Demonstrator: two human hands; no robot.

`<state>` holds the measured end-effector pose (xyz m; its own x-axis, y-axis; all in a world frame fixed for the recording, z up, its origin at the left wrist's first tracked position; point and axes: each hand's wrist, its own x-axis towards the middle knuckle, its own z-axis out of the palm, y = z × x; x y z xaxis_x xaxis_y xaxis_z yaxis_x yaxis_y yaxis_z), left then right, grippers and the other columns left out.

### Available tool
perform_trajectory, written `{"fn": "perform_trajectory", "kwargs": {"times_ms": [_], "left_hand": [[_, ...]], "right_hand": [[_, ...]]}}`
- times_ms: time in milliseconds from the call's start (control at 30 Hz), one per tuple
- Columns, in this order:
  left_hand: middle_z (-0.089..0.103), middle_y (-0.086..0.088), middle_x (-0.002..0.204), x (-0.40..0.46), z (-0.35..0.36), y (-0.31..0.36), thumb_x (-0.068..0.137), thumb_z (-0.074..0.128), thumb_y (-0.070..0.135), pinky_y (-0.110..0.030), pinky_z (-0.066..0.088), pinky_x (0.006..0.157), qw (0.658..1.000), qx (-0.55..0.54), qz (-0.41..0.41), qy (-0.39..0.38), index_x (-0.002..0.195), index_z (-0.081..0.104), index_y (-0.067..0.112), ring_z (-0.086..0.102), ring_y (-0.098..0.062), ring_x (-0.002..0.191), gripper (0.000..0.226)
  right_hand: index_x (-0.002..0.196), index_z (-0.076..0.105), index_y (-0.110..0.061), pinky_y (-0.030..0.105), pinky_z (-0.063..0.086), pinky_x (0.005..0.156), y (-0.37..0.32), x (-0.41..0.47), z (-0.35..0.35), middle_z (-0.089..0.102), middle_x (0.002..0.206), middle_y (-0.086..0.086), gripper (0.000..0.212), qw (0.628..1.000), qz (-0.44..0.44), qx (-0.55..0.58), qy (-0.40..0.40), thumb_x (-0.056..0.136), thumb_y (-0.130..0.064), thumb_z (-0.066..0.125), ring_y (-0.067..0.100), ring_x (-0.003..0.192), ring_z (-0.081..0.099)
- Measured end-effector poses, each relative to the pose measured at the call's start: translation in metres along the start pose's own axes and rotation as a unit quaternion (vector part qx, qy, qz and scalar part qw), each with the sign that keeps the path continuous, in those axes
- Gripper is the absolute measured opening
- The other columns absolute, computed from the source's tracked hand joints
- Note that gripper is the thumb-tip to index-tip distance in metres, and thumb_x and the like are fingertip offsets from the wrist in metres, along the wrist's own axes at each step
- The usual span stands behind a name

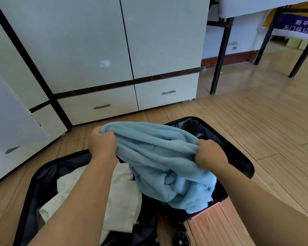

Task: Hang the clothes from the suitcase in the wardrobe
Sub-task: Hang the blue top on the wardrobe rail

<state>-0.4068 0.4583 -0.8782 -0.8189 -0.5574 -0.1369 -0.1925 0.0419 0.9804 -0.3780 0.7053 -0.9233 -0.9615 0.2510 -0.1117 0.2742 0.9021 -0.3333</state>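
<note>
Nearest the camera are the two bare forearms, reaching out over the open black hard-shell suitcase (242,167) that lies flat on the wooden floor (256,121). The white wardrobe with dark trim (96,50) stands beyond the grip, its doors closed. Between the hands hangs the soft, fluffy light-blue fleece garment (164,157), bunched and sagging down into the case. Below the left grip lies a crumpled cream cotton garment (119,201), inside the suitcase. The left hand (102,142) and right hand (211,154) each have fingers curled tight into a fold of the blue fleece. It looks light, limp and non-slippery; finding the shoulders or collar would likely make hanging easier.
</note>
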Motion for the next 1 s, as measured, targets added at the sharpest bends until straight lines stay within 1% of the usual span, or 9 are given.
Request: {"fn": "perform_trajectory", "kwargs": {"times_ms": [100,200,400,500,567,633,733,867,1000], "left_hand": [[0.057,-0.007,0.122,0.006,0.001,-0.001,0.089,0.045,0.003,-0.036,0.048,0.077,0.999,0.031,0.012,-0.009,0.123,0.053,0.019,0.055,-0.022,0.099,0.038],[0.040,-0.001,0.145,-0.001,0.011,0.000,0.086,0.064,0.012,-0.040,0.045,0.099,0.982,0.097,0.025,-0.163,0.150,0.026,0.026,0.047,-0.023,0.123,0.076],[0.010,0.020,0.158,-0.030,0.016,0.009,0.056,0.085,0.056,-0.048,0.021,0.118,0.865,0.196,0.174,-0.427,0.145,0.015,0.055,0.012,-0.012,0.146,0.113],[0.036,0.012,0.151,-0.043,0.026,0.003,0.064,0.082,0.051,-0.043,0.012,0.120,0.752,0.380,0.303,-0.446,0.137,0.046,0.040,0.016,-0.012,0.145,0.083],[0.065,0.003,0.117,-0.047,0.033,-0.002,0.083,0.070,0.039,-0.028,0.040,0.098,0.776,0.392,0.326,-0.371,0.111,0.067,0.022,0.052,-0.019,0.119,0.034],[0.068,0.010,0.093,-0.047,0.033,0.005,0.094,0.057,0.031,-0.016,0.045,0.071,0.862,0.279,0.272,-0.325,0.097,0.068,0.023,0.062,-0.009,0.090,0.015],[0.067,0.021,0.086,-0.046,0.027,0.031,0.097,0.051,0.019,-0.007,0.047,0.067,0.888,0.146,0.225,-0.373,0.091,0.068,0.032,0.061,0.008,0.078,0.022],[0.070,0.011,0.097,-0.055,0.024,0.067,0.089,0.066,0.033,-0.018,0.052,0.084,0.789,0.253,0.156,-0.538,0.099,0.066,0.034,0.065,-0.003,0.092,0.010],[0.058,0.013,0.127,-0.031,0.009,0.097,0.076,0.073,0.053,-0.028,0.044,0.100,0.687,0.478,0.142,-0.529,0.131,0.050,0.032,0.055,-0.009,0.115,0.063]], "right_hand": [[0.100,0.065,-0.009,0.031,0.044,0.074,-0.008,0.010,-0.038,0.065,0.098,0.011,0.023,0.943,0.082,0.316,0.071,0.083,-0.003,0.050,0.028,0.090,0.058],[0.086,0.065,-0.009,0.031,0.052,0.072,-0.028,0.007,-0.067,0.068,0.087,0.008,0.010,0.757,0.176,0.628,-0.040,0.088,-0.015,0.058,0.020,0.080,0.062],[0.111,0.064,-0.005,0.042,0.053,0.081,-0.031,-0.001,-0.083,0.068,0.097,0.017,0.035,0.639,0.140,0.741,-0.154,0.094,-0.032,0.049,0.031,0.092,0.064],[0.121,0.062,-0.007,0.041,0.053,0.083,-0.034,-0.003,-0.087,0.068,0.098,0.014,0.042,0.593,0.114,0.781,-0.157,0.092,-0.035,0.051,0.028,0.092,0.064],[0.111,0.066,-0.007,0.040,0.055,0.084,-0.035,-0.004,-0.092,0.070,0.092,0.012,0.038,0.573,0.067,0.802,-0.153,0.086,-0.036,0.062,0.025,0.087,0.066],[0.094,0.069,-0.008,0.038,0.056,0.081,-0.039,-0.007,-0.098,0.071,0.082,0.009,0.024,0.662,0.006,0.735,-0.144,0.078,-0.026,0.070,0.023,0.081,0.067],[0.100,0.065,-0.009,0.034,0.053,0.070,-0.052,-0.005,-0.101,0.068,0.087,0.010,0.026,0.931,-0.069,0.357,-0.017,0.074,-0.003,0.067,0.025,0.083,0.063],[0.100,0.068,-0.006,0.031,0.051,0.069,-0.091,-0.005,-0.136,0.068,0.089,0.014,0.028,0.923,-0.104,0.370,0.016,0.077,0.004,0.055,0.022,0.079,0.061],[0.094,0.073,-0.014,0.025,0.056,0.071,-0.121,-0.003,-0.207,0.071,0.088,0.005,0.033,0.888,-0.150,0.433,0.044,0.074,0.005,0.057,0.014,0.078,0.065]]}}
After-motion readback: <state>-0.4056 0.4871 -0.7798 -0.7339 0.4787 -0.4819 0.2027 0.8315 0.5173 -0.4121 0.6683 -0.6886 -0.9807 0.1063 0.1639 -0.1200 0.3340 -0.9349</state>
